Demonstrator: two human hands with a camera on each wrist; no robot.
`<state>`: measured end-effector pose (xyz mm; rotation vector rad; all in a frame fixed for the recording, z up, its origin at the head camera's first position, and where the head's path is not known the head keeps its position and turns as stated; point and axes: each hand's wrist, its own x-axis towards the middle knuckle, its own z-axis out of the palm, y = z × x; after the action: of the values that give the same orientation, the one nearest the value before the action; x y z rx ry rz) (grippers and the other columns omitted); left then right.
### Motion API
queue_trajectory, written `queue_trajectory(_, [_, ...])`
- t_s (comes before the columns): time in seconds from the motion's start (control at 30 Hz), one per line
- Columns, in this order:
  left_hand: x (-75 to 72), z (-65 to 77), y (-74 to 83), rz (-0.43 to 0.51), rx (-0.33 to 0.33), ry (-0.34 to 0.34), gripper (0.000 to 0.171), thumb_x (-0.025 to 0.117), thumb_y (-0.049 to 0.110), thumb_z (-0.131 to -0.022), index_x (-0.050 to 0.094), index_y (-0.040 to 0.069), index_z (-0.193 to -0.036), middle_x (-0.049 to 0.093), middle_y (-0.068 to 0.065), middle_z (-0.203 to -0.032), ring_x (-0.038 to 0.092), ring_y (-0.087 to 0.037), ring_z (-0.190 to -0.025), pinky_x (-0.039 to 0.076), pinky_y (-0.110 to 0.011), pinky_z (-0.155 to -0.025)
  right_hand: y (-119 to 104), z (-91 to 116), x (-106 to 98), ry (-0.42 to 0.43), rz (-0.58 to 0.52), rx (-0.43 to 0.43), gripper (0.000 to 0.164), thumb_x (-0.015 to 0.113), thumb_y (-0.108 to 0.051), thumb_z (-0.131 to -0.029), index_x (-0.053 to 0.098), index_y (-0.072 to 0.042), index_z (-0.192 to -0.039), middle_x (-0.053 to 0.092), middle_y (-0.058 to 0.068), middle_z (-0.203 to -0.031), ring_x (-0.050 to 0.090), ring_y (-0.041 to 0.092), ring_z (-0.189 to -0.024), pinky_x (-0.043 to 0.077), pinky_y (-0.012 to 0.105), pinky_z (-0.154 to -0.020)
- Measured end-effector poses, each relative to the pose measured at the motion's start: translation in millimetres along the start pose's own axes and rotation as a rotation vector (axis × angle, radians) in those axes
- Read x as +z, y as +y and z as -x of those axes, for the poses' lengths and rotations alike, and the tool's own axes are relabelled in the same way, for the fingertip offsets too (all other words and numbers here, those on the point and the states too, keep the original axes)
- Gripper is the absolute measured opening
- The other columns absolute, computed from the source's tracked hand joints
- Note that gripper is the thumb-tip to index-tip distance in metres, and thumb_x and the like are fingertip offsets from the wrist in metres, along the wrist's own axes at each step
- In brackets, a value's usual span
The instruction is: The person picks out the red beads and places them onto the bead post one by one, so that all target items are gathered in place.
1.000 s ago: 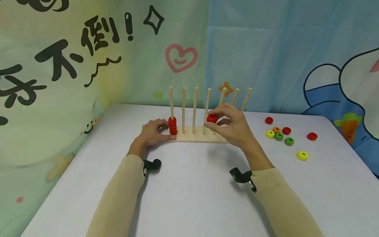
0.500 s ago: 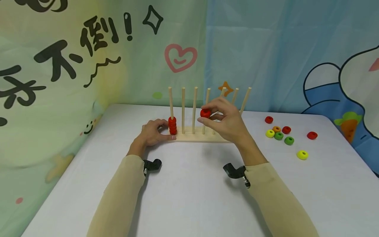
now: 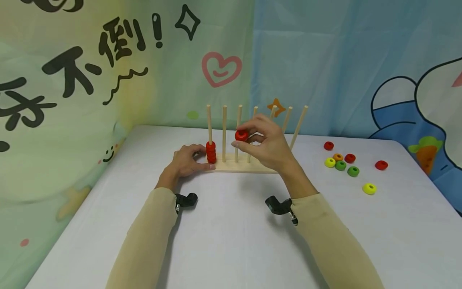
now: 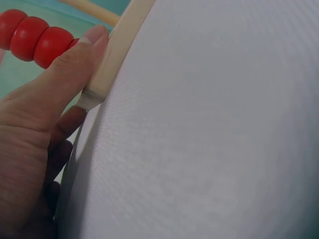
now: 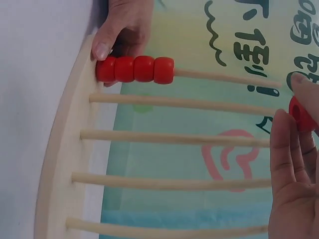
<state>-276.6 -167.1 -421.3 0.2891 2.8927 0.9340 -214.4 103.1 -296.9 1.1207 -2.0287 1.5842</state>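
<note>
A wooden peg stand [image 3: 245, 166] with several upright pegs sits on the white table. Red beads [image 3: 211, 152] are stacked on its leftmost peg; the right wrist view shows this stack [image 5: 134, 69] lying against the base. My left hand [image 3: 187, 161] grips the left end of the base, its thumb [image 4: 79, 59] on top next to the lowest bead and its fingers round the end. Between thumb and fingertips, my right hand [image 3: 268, 141] pinches another red bead [image 3: 241, 135], its hole visible. This bead is raised, overlapping the third peg from the left in the head view.
To the right of the stand lie loose beads: red [image 3: 381, 165], yellow [image 3: 369, 188], green [image 3: 353, 171] and orange [image 3: 337, 157]. A printed cloth backdrop [image 3: 306, 52] hangs behind the table. Each wrist carries a small black camera [image 3: 187, 200].
My right hand has carried the red bead leftward and slightly upward along the pegs, toward the stacked peg. The left hand keeps its grip on the base in the same place.
</note>
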Motion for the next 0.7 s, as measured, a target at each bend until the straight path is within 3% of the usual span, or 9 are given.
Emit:
queue_trajectory(0.5, [-1.0,0.6,0.4,0.017,-0.015,0.000,0.062,0.080,0.061,-0.072,0.064,0.027,-0.121,0.060,-0.001,-0.129,0.042,-0.027,-0.125,0.020,-0.055,-0.110,-7,-24,19,0.044,0.008,0.012,0.030,0.077,0.008,-0.079,0.066,0.008,-0.107,0.056,0.019,-0.105,0.063,0.029,-0.086,0.058,0.039,-0.071])
queue_trajectory(0.7, [-1.1,0.2,-0.2,0.024,-0.008,-0.002,0.062,0.080,0.061,-0.071,0.065,0.027,-0.121,0.060,-0.001,-0.129,0.042,-0.027,-0.126,0.021,-0.054,-0.109,-11,-32,24,0.051,-0.001,-0.005,0.029,0.077,0.008,-0.079,0.067,0.007,-0.106,0.056,0.020,-0.103,0.064,0.028,-0.078,0.058,0.039,-0.069])
